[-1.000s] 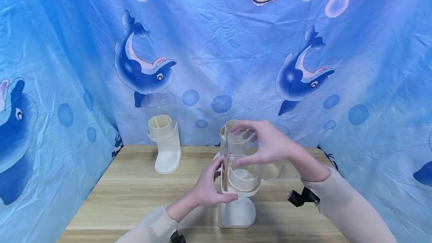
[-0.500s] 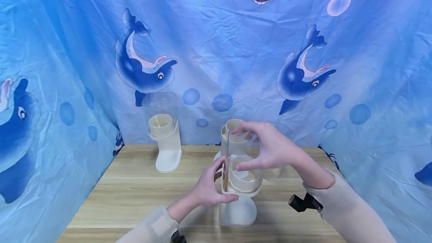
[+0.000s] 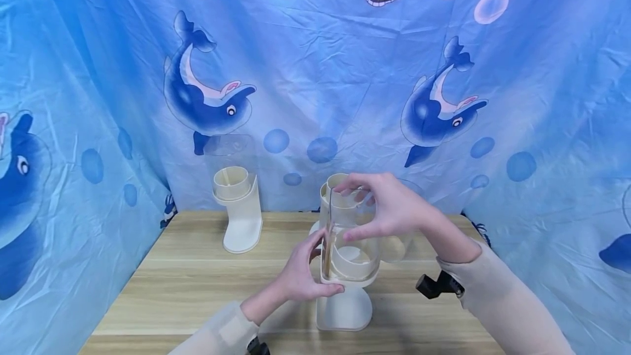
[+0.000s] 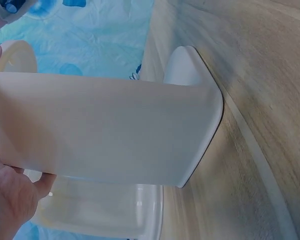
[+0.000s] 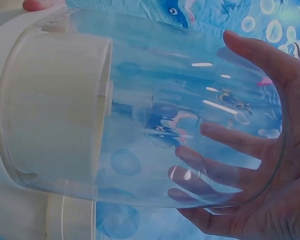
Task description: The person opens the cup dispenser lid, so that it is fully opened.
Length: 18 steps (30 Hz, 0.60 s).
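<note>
A white stand with a rounded foot stands upright near the table's front. My left hand grips its upper part from the left, thumb in front; the left wrist view shows the stand's flat back by that hand. On the stand's ring sits a clear cover, open-topped and rounded, around a short cream cylinder. My right hand holds this cover near its upper rim, thumb on one side and fingers on the other. The fingers show through the clear wall.
A similar white stand with a cream cup and clear cover stands at the back left. Another cream cylinder piece rises just behind my hands. A further clear piece is partly hidden behind my right hand. Printed blue cloth surrounds the wooden table.
</note>
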Each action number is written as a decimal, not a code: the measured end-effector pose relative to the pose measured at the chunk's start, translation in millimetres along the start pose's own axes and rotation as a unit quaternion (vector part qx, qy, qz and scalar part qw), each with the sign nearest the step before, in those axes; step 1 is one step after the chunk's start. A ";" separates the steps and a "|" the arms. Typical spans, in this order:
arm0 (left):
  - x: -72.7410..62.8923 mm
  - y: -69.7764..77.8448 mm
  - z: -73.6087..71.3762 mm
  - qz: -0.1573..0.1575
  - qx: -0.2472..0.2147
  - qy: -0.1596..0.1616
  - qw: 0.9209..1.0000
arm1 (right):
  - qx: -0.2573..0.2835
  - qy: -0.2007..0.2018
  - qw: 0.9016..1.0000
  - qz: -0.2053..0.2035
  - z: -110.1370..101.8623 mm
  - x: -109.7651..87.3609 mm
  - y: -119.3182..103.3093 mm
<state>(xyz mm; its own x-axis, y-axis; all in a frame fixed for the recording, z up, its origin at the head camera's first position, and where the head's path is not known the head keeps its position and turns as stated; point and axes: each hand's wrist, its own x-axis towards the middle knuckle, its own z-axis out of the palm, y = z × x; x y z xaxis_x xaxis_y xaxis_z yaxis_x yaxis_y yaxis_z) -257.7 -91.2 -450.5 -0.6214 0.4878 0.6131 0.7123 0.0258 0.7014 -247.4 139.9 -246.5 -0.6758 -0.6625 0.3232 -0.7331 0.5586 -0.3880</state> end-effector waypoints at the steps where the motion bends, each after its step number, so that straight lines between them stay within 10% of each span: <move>1: -0.3 -0.1 0.2 0.001 -0.001 0.000 1.000 | 0.000 -0.001 1.000 0.000 0.1 -0.1 0.0; 18: -1.7 -1.1 -0.6 0.001 0.006 0.016 1.000 | -0.043 0.046 0.998 -0.004 -22.3 -11.7 -31.9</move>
<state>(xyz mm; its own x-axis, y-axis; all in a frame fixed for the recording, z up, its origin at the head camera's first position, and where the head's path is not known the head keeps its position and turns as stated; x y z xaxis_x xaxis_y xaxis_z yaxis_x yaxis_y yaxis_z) -257.6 -92.5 -452.1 -0.6296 0.4594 0.6265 0.7179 0.0359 0.6952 -217.8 140.9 -218.7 -0.6705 -0.6210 0.4059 -0.7403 0.5964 -0.3104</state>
